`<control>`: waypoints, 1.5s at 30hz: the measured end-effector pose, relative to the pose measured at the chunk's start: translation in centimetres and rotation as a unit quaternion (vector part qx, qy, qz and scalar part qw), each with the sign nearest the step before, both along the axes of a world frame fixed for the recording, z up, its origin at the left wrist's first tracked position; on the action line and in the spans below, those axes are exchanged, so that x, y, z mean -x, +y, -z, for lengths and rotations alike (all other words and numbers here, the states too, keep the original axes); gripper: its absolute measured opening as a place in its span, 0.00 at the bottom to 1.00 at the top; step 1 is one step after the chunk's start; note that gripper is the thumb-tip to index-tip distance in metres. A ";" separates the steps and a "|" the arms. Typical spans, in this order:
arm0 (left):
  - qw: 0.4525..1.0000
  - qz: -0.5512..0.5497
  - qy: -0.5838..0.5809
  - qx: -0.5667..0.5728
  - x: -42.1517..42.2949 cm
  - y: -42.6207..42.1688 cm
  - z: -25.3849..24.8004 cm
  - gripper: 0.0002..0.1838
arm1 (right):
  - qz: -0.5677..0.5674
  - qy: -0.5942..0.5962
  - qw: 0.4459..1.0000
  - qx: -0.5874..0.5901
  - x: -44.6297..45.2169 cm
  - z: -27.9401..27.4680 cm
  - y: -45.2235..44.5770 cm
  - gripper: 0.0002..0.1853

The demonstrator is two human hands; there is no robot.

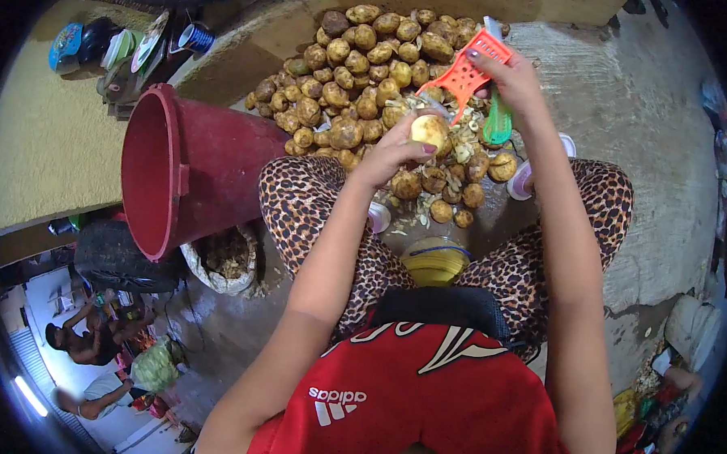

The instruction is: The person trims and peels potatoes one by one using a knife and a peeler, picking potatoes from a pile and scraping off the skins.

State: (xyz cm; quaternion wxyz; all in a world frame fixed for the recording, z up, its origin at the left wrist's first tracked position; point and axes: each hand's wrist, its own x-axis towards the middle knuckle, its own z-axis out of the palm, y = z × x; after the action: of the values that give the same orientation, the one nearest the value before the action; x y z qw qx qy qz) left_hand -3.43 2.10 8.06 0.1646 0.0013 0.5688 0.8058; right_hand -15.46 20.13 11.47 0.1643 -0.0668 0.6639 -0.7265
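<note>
My left hand [393, 154] is closed around a partly peeled, pale potato [429, 132], held above the pile. In my right hand [509, 77] is an orange plastic peeler [471, 73] with holes in its body, its blade end pointing toward the potato. The blade seems close to the potato, but whether they touch I cannot tell. Below both hands spreads a large heap of brown-skinned potatoes [350, 80], with pale peelings [465, 138] scattered over its near right part. A green plastic tool [498, 122] shows just under my right hand.
A big red bucket [220, 168] lies tilted to the left of my knee. Behind it is a white sack [225, 270] with brownish contents. Between my legs stands a yellow container [433, 266]. Dishes and a cup [196, 38] sit at upper left. Other people [91, 337] are at lower left.
</note>
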 end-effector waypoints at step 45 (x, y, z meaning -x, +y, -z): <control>0.973 -0.049 0.147 0.173 0.2 0.9 0.3 0.40 | 0.107 0.108 0.987 -0.050 0.6 -0.5 0.8 0.14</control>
State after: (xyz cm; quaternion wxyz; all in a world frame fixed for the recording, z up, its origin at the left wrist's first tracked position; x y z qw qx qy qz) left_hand -3.63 3.01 7.74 0.0374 0.0633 0.7169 0.6933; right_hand -16.02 20.98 11.93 0.0165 -0.0653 0.7168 -0.6940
